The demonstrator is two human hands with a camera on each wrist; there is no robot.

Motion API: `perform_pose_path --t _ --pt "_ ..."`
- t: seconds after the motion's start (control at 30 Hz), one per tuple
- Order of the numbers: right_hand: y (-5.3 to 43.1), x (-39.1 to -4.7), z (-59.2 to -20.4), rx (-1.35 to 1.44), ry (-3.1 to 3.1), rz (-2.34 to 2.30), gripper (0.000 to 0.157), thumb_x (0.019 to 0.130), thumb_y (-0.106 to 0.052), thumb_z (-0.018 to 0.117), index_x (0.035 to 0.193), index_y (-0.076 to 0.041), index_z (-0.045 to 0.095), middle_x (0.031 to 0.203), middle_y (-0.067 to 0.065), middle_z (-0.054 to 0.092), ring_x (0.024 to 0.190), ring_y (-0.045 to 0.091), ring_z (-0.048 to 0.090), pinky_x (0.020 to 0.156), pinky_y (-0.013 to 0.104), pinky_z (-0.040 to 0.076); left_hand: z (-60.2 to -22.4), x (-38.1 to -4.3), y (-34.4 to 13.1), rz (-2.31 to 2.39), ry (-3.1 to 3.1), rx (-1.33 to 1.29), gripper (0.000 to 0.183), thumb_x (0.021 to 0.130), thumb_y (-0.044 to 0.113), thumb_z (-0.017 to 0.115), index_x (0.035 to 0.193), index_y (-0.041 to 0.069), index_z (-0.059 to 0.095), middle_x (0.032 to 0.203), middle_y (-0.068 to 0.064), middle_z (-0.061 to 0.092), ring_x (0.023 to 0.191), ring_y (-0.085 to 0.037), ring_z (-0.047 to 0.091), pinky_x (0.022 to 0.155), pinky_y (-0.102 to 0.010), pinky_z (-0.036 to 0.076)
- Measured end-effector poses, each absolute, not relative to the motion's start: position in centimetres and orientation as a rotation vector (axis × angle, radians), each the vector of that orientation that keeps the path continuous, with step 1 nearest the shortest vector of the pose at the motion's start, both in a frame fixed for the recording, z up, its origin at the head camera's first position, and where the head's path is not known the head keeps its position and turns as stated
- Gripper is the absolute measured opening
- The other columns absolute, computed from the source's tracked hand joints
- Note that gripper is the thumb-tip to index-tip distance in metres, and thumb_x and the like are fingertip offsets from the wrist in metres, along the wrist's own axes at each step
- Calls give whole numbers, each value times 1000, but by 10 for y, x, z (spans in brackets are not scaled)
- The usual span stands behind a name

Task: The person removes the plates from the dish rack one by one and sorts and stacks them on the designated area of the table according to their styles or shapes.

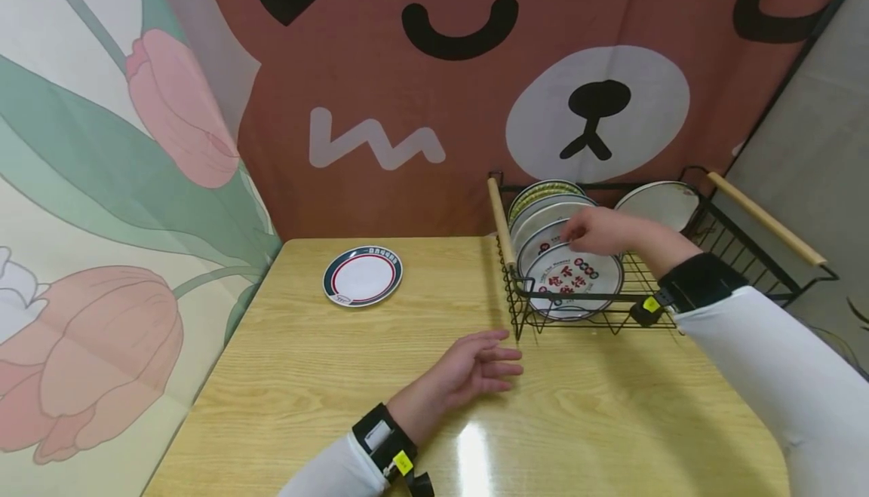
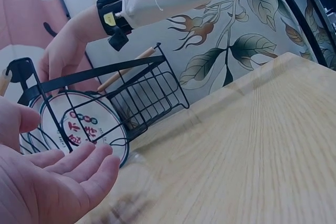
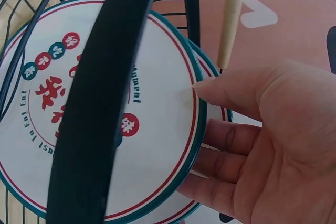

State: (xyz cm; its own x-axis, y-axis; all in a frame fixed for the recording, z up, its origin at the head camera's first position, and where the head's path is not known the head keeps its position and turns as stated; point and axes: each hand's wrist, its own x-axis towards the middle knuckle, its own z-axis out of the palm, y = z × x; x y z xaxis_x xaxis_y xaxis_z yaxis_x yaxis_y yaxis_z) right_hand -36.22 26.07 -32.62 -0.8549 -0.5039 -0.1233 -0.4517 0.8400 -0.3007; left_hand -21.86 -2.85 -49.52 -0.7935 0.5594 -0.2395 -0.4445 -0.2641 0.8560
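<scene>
In the head view my right hand [image 1: 597, 229] reaches into a black wire dish rack [image 1: 505, 286] at the right. It pinches the rim of the front plate [image 3: 163, 77], white with red lettering and a green edge; in the right wrist view the thumb is on the face and the fingers are behind. This plate stands upright in the rack, with several more plates [image 1: 543, 214] in a row behind it. My left hand [image 1: 468, 369] hovers near the rack's front left corner, its fingers extended and holding nothing; the left wrist view shows its palm turned up.
A small plate with a dark green rim [image 1: 363, 277] lies flat on the wooden table [image 1: 285, 376] at the left. A larger white dish [image 1: 658, 203] leans in the rack's back right part. Wooden handles [image 1: 767, 218] top the rack's ends. A bear-print cloth [image 1: 380, 90] hangs behind.
</scene>
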Motion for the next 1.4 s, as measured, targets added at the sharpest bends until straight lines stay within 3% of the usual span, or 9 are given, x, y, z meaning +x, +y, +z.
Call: perform_pose_path --t 0.2,0.8,1.07,1.23,1.4 --pt "262 -364 -332 -786 2840 -332 20 94 -5 64 109 -4 77 107 14 71 93 24 65 85 49 56 -492 -219 -27 2100 1355 152 54 105 27 48 155 6 41 146 -28 56 127 -40 65 109 -59 48" --pt "259 -360 -337 -810 2803 -307 26 95 -2 59 115 -2 76 109 13 73 92 22 64 87 49 56 -491 -217 -30 2096 1363 158 57 104 28 51 156 7 40 145 -29 57 125 -40 66 109 -60 48" --pt "261 -360 -341 -838 2810 -318 23 95 -2 60 110 -4 77 99 8 73 83 18 61 81 44 55 -493 -219 -32 2098 1379 161 53 104 28 50 154 10 44 145 -28 57 121 -37 69 106 -59 50" --pt "265 -360 -339 -850 2805 -328 22 95 -2 62 111 -4 78 100 8 74 85 18 62 83 46 55 -494 -221 -32 2090 1379 169 58 104 29 50 157 8 38 146 -28 55 121 -35 69 105 -57 52" --pt "268 -359 -330 -839 2837 -335 23 96 -4 63 114 -5 78 99 7 74 85 17 61 83 45 54 -492 -221 -34 2107 1390 171 53 105 27 48 155 9 42 144 -28 57 121 -38 69 105 -58 52"
